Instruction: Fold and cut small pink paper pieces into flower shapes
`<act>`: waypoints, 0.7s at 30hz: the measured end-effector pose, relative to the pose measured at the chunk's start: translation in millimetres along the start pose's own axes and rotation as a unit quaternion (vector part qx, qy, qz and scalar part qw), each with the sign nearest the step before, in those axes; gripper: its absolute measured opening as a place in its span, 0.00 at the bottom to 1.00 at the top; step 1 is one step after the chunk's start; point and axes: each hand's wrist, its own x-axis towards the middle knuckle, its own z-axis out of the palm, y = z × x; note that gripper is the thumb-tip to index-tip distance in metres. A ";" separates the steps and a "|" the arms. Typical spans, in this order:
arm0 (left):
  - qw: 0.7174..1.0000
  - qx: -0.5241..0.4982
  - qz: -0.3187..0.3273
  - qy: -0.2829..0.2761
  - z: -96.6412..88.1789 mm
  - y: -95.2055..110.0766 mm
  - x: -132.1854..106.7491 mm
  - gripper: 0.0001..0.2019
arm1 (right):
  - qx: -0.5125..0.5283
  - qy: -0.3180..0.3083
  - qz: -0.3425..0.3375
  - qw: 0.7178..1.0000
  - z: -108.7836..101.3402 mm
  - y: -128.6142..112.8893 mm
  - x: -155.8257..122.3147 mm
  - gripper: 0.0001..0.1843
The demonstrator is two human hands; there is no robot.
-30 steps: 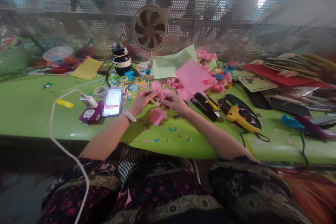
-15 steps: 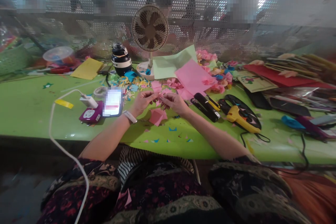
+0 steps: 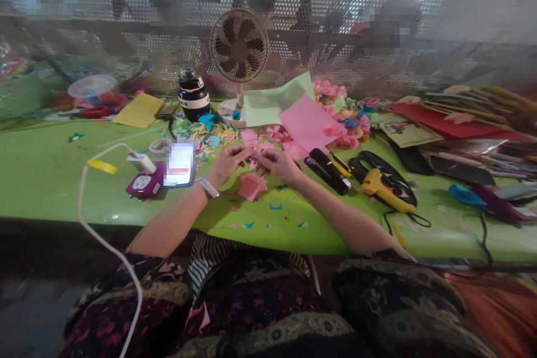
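While lettering on the black flask point(image 3: 193, 98), just left of the desk fan point(image 3: 239, 47), is too small to read, left hand point(image 3: 229, 161) and right hand point(image 3: 280, 162) meet in front of the fan. Fingers are narrowed, both pinching a small pink paper piece point(image 3: 254, 155) over the green worktop point(image 3: 50, 179). Folded pink paper point(image 3: 251, 185) lies farther out from the fan.

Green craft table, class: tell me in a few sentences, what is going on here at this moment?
A seated person pinches a small pink paper piece between the left hand and right hand, just above the green table. Another folded pink paper lies beneath the hands. A lit phone rests to the left, a black stapler and yellow glue gun to the right. Paper flowers are piled behind, near a small fan.
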 end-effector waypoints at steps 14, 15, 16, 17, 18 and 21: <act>0.982 -0.157 -0.006 0.108 0.3 0.4 3.8 0.17 | 0.009 0.010 0.008 1.000 3.7 -8.2 -5.5 0.31; 0.979 -0.164 -0.003 0.122 -1.3 1.9 4.2 0.18 | 0.017 0.014 0.013 1.000 3.3 -7.7 -5.6 0.30; 0.979 -0.163 -0.007 0.126 -2.4 3.5 4.3 0.19 | 0.025 0.019 0.017 0.999 2.8 -7.0 -5.6 0.30; 0.981 -0.154 -0.019 0.116 -2.9 5.0 4.0 0.20 | 0.032 0.025 0.021 0.999 2.2 -6.4 -5.5 0.30; 0.985 -0.140 -0.035 0.098 -2.6 6.3 3.4 0.21 | 0.038 0.030 0.024 0.999 1.6 -5.8 -5.3 0.29; 0.993 -0.082 -0.071 0.039 0.9 8.2 0.3 0.22 | 0.031 0.028 0.023 0.999 0.1 -5.5 -5.4 0.28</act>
